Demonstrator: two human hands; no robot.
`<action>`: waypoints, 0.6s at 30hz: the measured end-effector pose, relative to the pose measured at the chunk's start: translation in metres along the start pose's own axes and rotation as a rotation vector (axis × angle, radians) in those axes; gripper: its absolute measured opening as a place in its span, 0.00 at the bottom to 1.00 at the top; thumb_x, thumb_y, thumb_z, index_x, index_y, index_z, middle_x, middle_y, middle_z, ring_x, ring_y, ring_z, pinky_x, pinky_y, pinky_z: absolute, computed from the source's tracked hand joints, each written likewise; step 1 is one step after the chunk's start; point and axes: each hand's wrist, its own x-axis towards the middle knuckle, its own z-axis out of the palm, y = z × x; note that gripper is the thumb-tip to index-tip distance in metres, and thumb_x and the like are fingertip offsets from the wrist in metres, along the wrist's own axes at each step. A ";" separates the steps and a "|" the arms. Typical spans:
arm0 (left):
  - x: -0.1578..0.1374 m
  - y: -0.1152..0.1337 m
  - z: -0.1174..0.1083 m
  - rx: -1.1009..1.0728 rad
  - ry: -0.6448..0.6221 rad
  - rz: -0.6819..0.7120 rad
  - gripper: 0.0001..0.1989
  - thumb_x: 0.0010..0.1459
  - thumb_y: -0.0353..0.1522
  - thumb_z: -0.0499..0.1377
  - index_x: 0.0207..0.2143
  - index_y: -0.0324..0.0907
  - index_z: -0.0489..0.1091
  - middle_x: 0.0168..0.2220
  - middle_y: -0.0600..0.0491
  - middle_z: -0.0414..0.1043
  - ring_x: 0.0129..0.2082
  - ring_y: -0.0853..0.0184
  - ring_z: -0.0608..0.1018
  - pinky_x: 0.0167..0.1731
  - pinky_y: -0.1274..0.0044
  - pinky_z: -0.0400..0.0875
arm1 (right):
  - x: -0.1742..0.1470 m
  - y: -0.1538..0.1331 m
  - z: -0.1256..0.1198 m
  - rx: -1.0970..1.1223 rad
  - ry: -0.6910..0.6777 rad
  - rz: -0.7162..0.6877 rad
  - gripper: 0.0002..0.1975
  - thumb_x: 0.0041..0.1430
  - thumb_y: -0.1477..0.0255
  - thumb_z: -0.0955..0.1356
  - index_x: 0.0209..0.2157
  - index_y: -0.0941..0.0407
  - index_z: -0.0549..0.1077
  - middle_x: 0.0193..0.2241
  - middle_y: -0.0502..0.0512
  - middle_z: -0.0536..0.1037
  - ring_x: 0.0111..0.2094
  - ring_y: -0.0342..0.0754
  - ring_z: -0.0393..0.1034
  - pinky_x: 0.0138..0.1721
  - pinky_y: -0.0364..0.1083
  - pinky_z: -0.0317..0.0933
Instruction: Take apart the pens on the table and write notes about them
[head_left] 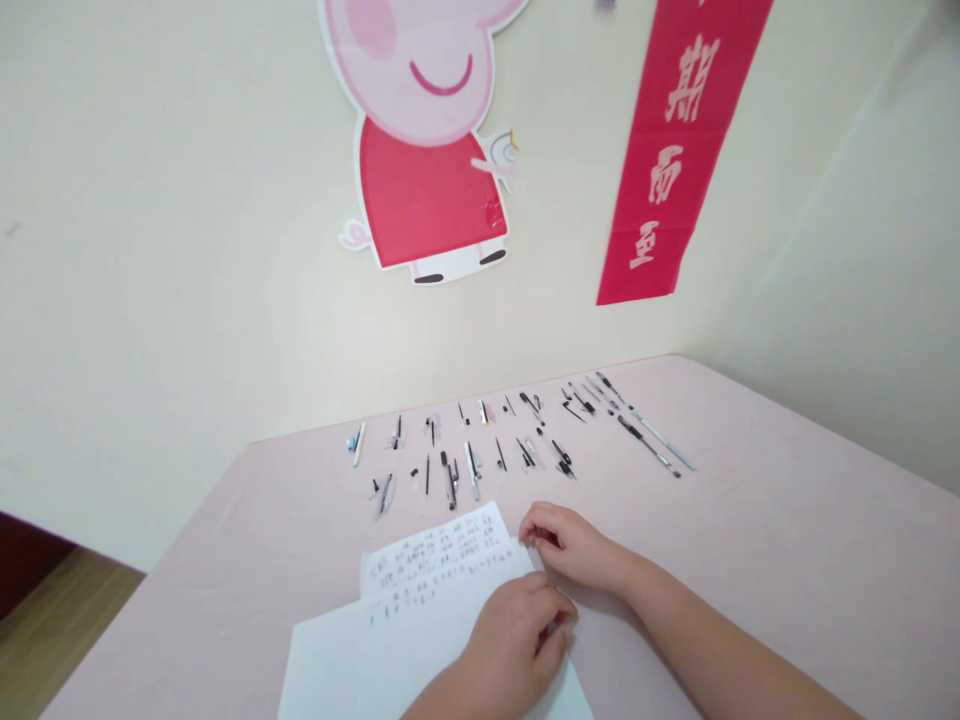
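Observation:
My left hand [517, 645] rests on a white sheet of paper [352, 650] with lines of handwriting near its top. Its fingers are curled loosely inward, and nothing shows in the gap between thumb and fingers. Just beyond it, my right hand [574, 545] lies on the table beside the papers' right edge. Those fingers bend too, with the fingertips close to the corner; whether they touch the paper I cannot tell. A second handwritten sheet [450, 535] sits partly under the nearer one.
Several pens and pen parts lie in two rows on the pink-covered table [787, 560], among them a white pen [359, 444], black pen [448, 480] and long dark pen [649, 445]. The wall behind carries a pig cutout [431, 190] and a red banner [675, 170].

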 end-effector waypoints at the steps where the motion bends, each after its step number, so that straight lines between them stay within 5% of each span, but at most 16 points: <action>1: 0.000 0.000 0.000 0.001 0.000 0.001 0.10 0.51 0.23 0.55 0.35 0.41 0.71 0.33 0.51 0.71 0.33 0.67 0.72 0.35 0.77 0.65 | 0.000 -0.002 -0.001 0.010 0.007 0.022 0.14 0.47 0.85 0.61 0.32 0.58 0.73 0.30 0.52 0.72 0.31 0.44 0.65 0.34 0.42 0.59; 12: 0.001 0.003 -0.003 0.002 -0.013 -0.008 0.10 0.50 0.23 0.55 0.35 0.42 0.71 0.33 0.52 0.70 0.32 0.68 0.72 0.35 0.78 0.65 | 0.005 -0.004 -0.011 0.164 0.036 0.160 0.11 0.53 0.78 0.60 0.34 0.58 0.72 0.31 0.53 0.74 0.32 0.45 0.66 0.36 0.44 0.60; 18: 0.000 0.003 -0.004 0.008 -0.023 -0.005 0.10 0.51 0.23 0.54 0.34 0.43 0.71 0.33 0.53 0.69 0.31 0.68 0.71 0.34 0.78 0.64 | 0.012 0.008 -0.032 0.119 0.178 0.201 0.10 0.53 0.77 0.60 0.33 0.57 0.71 0.28 0.52 0.73 0.30 0.44 0.67 0.33 0.43 0.61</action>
